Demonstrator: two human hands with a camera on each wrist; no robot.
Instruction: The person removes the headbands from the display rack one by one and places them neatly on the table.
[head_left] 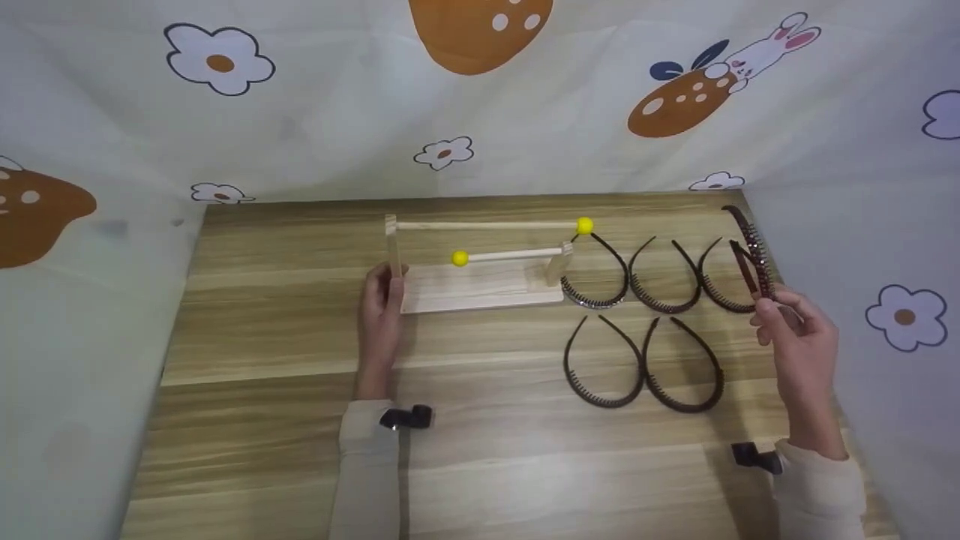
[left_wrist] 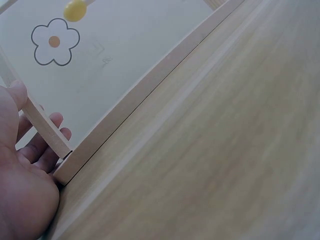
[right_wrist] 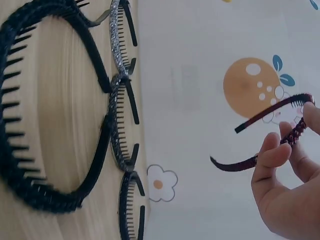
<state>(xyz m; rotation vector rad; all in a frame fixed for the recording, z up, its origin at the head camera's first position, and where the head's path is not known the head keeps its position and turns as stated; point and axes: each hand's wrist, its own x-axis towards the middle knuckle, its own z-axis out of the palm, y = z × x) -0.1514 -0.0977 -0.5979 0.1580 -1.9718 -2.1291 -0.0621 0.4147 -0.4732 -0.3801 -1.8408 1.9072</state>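
Observation:
A wooden stand [head_left: 480, 294] with two horizontal rods, each tipped by a yellow ball, sits on the table. My left hand [head_left: 381, 319] holds its left upright near the base; the left wrist view shows the thumb [left_wrist: 19, 94] on one side of that upright and fingers on the other. My right hand [head_left: 806, 341] pinches a dark reddish toothed headband [right_wrist: 267, 111] at its curved part, raised above the table's right side with the ends pointing away. Below and left of it lie several dark headbands [head_left: 684, 306], one with a glittery band [right_wrist: 119, 37].
Headbands lie in two rows right of the stand, the front row including one headband [head_left: 609, 405] near the middle. The wood-grain table [head_left: 270, 450] meets a printed cloth [head_left: 330, 150] at the back and sides. Small black cameras [head_left: 409, 417] sit on both wrists.

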